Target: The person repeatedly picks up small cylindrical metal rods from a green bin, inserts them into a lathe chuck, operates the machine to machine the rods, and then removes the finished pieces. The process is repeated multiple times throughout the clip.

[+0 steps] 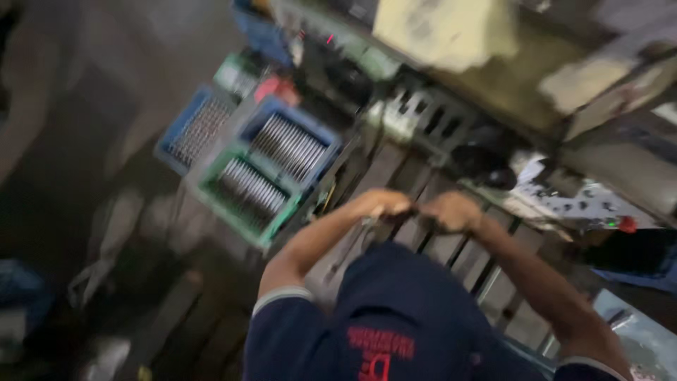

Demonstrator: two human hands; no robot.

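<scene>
- Lying far left, a dark floor (84,141) fills the frame's edge, too blurred to read more.
- Three trays sit left of centre: a blue tray (192,131) farthest left, a green tray (243,193) below it to the right, and a second blue tray (290,144) just above the green one. Each holds a row of thin grey metal pieces, too blurred to count.
- One small red thing (276,89) lies just above the trays.
- The left hand (381,202) is curled into a fist, touching the right; what it grips is hidden by blur, so I cannot tell.
- The right hand (453,210) is curled the same way, knuckle to knuckle with the left, over a slatted bench (451,247). Its hold is also unclear.
- Both arms come from dark blue sleeves (303,331) with pale cuffs.
- One red-capped thing (625,224) lies far right.
</scene>
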